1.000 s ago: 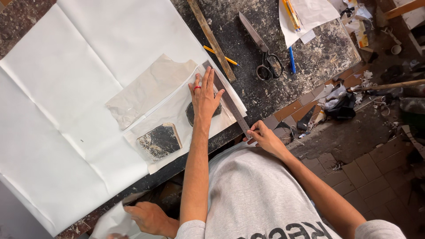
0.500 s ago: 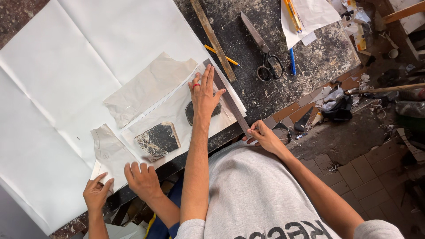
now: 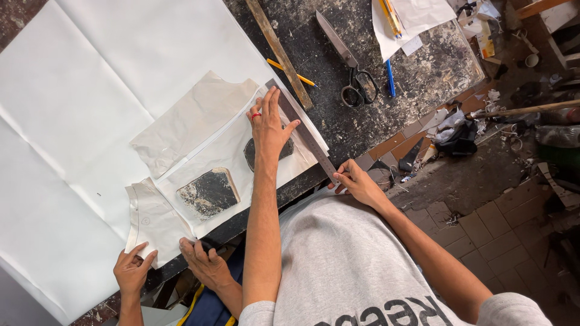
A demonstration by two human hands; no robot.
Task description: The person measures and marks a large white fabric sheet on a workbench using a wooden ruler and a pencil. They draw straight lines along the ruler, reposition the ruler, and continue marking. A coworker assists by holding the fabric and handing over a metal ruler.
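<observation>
The left hand (image 3: 270, 128) lies flat with fingers spread, pressing the metal ruler (image 3: 302, 130) on white paper (image 3: 90, 72). The right hand (image 3: 356, 181) pinches the ruler's end at 5 o'clock. Another person's hands (image 3: 205, 262) hold a small paper piece (image 3: 154, 220) at 7 o'clock on the table (image 3: 362, 121).

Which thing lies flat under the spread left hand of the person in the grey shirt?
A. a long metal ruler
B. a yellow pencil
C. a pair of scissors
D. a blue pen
A: the left hand presses on the long metal ruler, while the right hand grips its near end at the table edge.
</observation>
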